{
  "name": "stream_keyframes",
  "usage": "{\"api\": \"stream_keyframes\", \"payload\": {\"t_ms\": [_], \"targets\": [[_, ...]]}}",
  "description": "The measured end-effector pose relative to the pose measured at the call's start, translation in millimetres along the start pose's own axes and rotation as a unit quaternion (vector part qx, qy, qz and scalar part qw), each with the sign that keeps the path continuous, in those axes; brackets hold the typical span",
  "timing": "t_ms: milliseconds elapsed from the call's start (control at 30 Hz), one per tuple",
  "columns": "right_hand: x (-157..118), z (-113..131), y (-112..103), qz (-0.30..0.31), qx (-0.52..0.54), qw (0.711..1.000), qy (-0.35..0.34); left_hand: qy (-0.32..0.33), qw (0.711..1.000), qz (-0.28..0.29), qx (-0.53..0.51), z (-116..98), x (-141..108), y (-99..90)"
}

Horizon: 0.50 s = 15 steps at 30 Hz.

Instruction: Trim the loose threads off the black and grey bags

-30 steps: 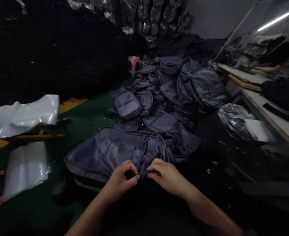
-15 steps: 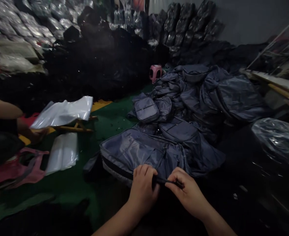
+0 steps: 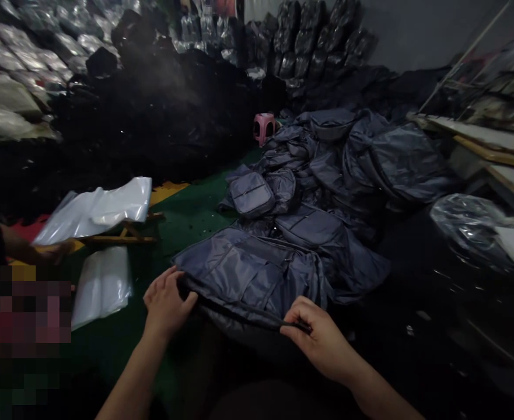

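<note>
I have the right hand (image 3: 320,338) pinching the zip pull (image 3: 300,327) and the left hand (image 3: 167,303) spread on the edge of the grey nylon bag (image 3: 248,274), just in front of the heap of grey bags (image 3: 322,175); this zipping step seems to call for a steady pull along the edge.

Bag-sewing workshop, by the look of it: [grey fabric bags (image 3: 327,175)] are lying heaped across the [green-painted floor (image 3: 195,216)], [plastic-wrapped bundles (image 3: 309,41)] are standing stacked against the wall, and [long white workbenches (image 3: 493,137)] are running along the right side.
</note>
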State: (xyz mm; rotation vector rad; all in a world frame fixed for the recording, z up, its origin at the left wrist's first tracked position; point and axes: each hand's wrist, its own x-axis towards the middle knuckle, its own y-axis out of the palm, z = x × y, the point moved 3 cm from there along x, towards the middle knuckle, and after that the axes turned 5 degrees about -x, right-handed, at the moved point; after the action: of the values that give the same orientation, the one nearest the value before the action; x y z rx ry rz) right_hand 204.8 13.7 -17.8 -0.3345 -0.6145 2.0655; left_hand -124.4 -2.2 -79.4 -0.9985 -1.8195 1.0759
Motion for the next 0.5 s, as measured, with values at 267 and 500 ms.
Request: {"api": "stream_keyframes", "payload": {"t_ms": [267,500], "targets": [[-6.3,-4.9,-3.4,-0.021,-0.067,0.998,-0.004,0.391,0.881,0.218,-0.153,-131.5,-38.9,3.3],[-22.1,-23.9,14.4,-0.136,-0.251,0.957,0.051,0.393,0.833,0.316,-0.227,-179.8,-35.9,25.6]]}}
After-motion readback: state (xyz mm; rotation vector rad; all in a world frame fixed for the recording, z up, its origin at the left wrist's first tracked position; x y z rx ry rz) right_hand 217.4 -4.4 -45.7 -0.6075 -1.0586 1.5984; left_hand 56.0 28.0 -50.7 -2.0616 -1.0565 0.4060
